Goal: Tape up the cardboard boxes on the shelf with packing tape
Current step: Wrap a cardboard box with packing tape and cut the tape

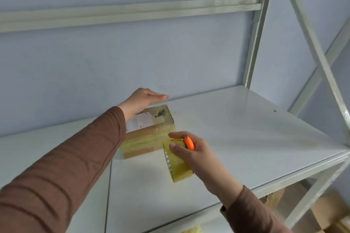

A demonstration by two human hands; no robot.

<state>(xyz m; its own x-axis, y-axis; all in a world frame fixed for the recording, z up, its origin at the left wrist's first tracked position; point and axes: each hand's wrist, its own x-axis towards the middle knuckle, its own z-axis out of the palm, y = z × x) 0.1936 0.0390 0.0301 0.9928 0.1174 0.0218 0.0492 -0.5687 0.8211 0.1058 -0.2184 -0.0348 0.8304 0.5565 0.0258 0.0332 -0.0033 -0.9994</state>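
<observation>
A small cardboard box (149, 134) with a white label and bands of yellowish tape lies on the white shelf board (246, 128). My left hand (144, 98) reaches over the box's far top edge with straight fingers. My right hand (191, 149) grips a roll of yellowish packing tape (177, 162) just in front of the box's near right corner, and a small orange cutter (189, 143) sits in the same hand. A strip of tape seems to run from the roll to the box.
The shelf's pale metal upright (255, 43) and diagonal braces (312, 47) stand at the right. More cardboard boxes (325, 212) lie on the level below at lower right. The blue wall (132, 62) is close behind.
</observation>
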